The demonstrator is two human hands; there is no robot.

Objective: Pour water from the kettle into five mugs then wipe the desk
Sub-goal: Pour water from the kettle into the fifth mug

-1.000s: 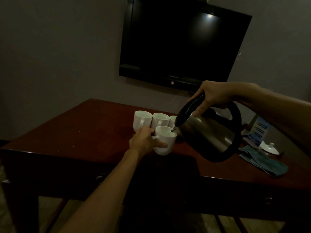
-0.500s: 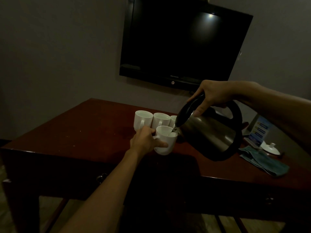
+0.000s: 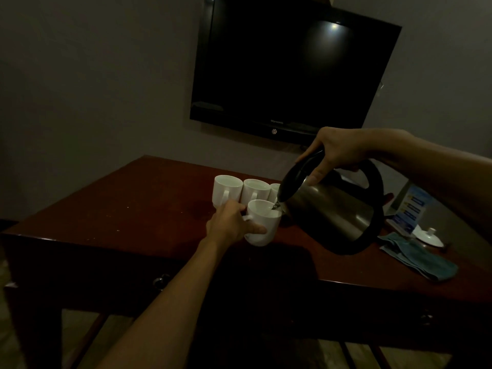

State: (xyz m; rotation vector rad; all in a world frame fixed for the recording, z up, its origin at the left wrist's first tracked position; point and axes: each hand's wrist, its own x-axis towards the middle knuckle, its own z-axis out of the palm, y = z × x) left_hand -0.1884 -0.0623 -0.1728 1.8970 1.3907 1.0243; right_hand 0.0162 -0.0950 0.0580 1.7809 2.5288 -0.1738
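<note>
My right hand (image 3: 336,153) is wrapped around the black handle of the brushed-steel electric kettle (image 3: 332,211), thumb pressed on the lid, tilting it so the spout hangs just over the rim of the white ceramic mug (image 3: 263,222) nearest me. My left hand (image 3: 230,222) is closed around that mug at its handle side, steadying it on the dark red wooden desk (image 3: 133,209). Three more white mugs (image 3: 241,191) stand touching in a row just behind it; a fifth I cannot see. I judge the pour is under way here, so I should keep the tilt shallow, keep the spout low over the centre, and level off before the water nears the rim. The folded teal cloth (image 3: 418,258) waits near the desk's right edge for wiping.
</note>
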